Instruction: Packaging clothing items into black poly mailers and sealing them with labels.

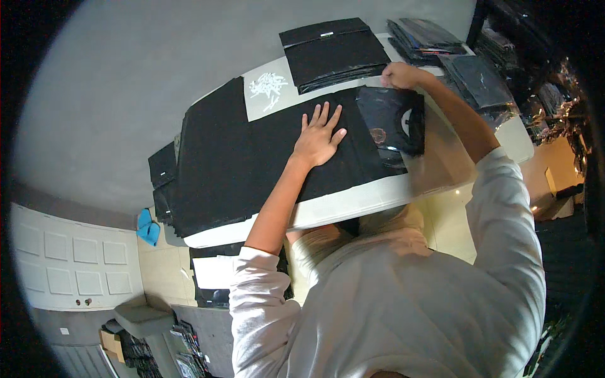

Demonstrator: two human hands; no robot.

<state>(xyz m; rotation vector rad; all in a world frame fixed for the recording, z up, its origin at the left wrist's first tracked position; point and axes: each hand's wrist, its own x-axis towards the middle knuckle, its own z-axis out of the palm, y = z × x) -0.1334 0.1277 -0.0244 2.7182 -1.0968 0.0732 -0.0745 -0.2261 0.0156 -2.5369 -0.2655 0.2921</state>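
A large black cloth (239, 164) lies spread over the white table. My left hand (318, 140) rests flat on it, fingers spread. At the cloth's right end lies a dark, glossy plastic-wrapped packet (394, 120) with a pale curved mark. Just beyond that packet's far edge, my right hand (403, 75) is closed; whatever its fingers hold is hidden. A blurred, see-through sheet (444, 148), like clear plastic film, hangs beside the packet below my right forearm. Past my hands sits a stack of folded black cloth (334, 53) with a small white label.
Small white strips (268, 85) form a pile on the table's far side. Dark plastic-wrapped packets (425, 38) are stacked at the far right, with more packets (479, 82) nearer. Folded black cloth (164, 176) sits at the left end. A blue object (148, 227) lies on the floor.
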